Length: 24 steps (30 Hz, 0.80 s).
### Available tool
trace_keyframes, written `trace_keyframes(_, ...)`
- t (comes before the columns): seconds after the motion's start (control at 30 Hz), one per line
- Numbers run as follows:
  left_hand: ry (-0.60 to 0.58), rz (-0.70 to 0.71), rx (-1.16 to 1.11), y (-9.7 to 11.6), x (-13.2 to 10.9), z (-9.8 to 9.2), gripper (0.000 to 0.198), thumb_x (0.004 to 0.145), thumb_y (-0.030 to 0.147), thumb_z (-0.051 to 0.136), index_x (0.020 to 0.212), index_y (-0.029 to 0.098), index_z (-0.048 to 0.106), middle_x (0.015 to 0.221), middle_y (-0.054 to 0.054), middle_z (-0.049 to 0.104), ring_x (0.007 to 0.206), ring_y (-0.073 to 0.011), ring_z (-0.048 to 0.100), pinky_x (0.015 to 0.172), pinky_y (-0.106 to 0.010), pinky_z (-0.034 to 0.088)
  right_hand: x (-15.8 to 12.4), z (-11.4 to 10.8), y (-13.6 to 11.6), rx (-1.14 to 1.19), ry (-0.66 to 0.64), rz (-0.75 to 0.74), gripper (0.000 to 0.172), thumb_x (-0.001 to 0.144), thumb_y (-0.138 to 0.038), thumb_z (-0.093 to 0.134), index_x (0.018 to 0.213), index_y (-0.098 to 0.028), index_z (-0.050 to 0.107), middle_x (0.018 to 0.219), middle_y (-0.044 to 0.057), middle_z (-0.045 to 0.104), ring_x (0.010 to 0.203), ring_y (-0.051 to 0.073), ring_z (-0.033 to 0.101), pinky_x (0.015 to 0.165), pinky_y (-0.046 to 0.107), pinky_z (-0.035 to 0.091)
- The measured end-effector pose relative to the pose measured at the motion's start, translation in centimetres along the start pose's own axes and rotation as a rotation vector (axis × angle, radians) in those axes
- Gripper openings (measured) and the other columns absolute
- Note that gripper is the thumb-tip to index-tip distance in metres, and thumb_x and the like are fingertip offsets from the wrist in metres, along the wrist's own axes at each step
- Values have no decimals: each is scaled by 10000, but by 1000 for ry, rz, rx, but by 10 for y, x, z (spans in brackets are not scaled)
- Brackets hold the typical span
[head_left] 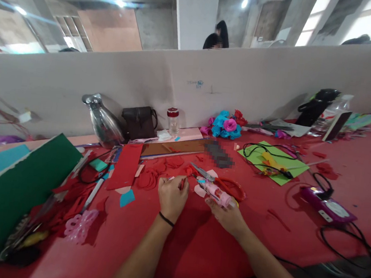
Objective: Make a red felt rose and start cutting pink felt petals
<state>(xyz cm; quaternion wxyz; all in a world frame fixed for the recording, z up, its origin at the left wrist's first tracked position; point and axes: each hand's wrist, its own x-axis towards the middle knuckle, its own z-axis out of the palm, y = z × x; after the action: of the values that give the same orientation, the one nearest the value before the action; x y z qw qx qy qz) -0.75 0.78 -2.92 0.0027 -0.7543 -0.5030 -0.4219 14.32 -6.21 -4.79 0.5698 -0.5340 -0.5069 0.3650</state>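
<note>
My right hand (225, 214) is wrapped round a pink glue gun (218, 193), whose tip points left toward my other hand. My left hand (173, 195), with a dark band at the wrist, is closed in a pinch on a small piece of red paper (182, 183); most of it is hidden by the fingers. Just beyond the glue gun lie scissors (233, 187) with red handles, their blades pointing to the upper left. Pale pink paper petals (200, 190) lie beside the gun. Cut red paper petals (148, 179) are spread left of my left hand.
A green board (16, 201) stands at left, near a steel jug (103, 119). A bag (140, 122), a glass jar (173, 121) and paper flowers (226, 125) line the partition. At right are green paper (277, 166) and a purple power box (327, 207) with cables.
</note>
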Motion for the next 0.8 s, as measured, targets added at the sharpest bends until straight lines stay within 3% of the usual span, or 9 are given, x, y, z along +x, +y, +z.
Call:
trace_keyframes(0.1,-2,3,-4,1,0,0,185,803,213,528,745,209,703,547,-7,658,500,-132,515,657,-313,292,1,0,-2,21,0,12,372,723,-434,674,967,-155,693,786,77,723,701,209,664,616,299,556)
trace_keyframes(0.37,-12,-77,-78,-1,1,1,200,803,245,526,741,198,710,528,-1,658,471,-122,506,652,-306,330,0,2,-4,4,-36,2,335,731,-413,662,971,-183,707,836,74,733,684,205,666,671,325,565)
trace_keyframes(0.47,-3,-158,-138,-4,2,2,192,792,259,537,745,193,711,570,-6,681,501,-126,548,647,-296,358,-3,-4,-6,-67,-29,-25,361,747,-418,645,1013,-177,677,912,88,731,774,228,673,724,340,552)
trace_keyframes(0.53,9,-236,-201,-8,5,0,189,785,267,538,750,197,710,576,3,678,520,-130,567,626,-283,376,-5,-18,-8,-197,-40,-41,364,766,-411,626,1045,-177,640,951,89,719,817,231,668,720,319,538)
trace_keyframes(0.63,100,-373,-301,-21,14,-6,203,778,306,538,766,197,710,565,12,651,539,-137,568,593,-270,404,-4,-58,-11,-586,-79,-44,344,777,-352,594,1074,-180,578,937,84,689,758,217,651,635,289,503)
trace_keyframes(0.8,475,-516,-391,-56,31,-17,231,738,356,581,765,166,709,737,-38,661,724,-167,592,725,-301,468,7,-137,-2,-1247,-125,-24,250,815,-226,479,1039,-181,581,1062,131,619,886,251,626,671,315,453)
